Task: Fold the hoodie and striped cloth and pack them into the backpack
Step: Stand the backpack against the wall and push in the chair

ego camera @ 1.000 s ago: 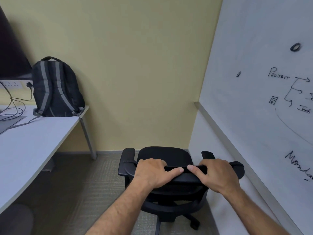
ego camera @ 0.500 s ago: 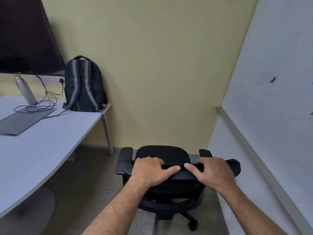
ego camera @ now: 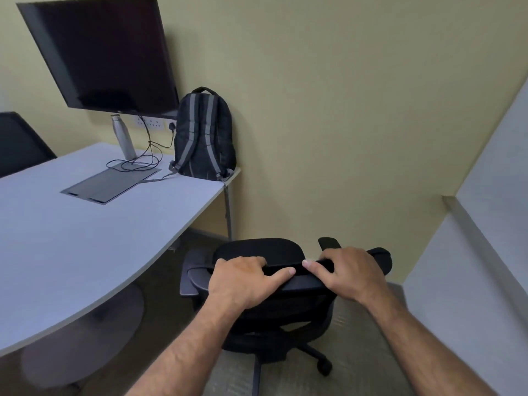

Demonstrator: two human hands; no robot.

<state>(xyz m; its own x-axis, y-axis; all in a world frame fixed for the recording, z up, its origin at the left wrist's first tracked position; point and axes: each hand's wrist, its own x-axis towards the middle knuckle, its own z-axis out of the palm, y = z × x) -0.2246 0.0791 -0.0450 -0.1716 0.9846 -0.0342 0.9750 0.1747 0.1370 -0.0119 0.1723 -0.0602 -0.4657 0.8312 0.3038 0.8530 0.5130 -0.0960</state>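
Both hands, left hand (ego camera: pixel 243 278) and right hand (ego camera: pixel 347 274), stay curled over the chair (ego camera: pixel 288 277) back. The view has swung left: the backpack (ego camera: pixel 204 135) now stands up-left of them on the desk (ego camera: pixel 85 238); no clothes seen.

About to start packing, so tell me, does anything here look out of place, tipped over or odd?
Nothing looks spilled, tipped or damaged. The backpack stands upright at the desk corner against the wall, and the bottle is upright too. One oddity: no hoodie or striped cloth is in view, and both hands grip the chair back.
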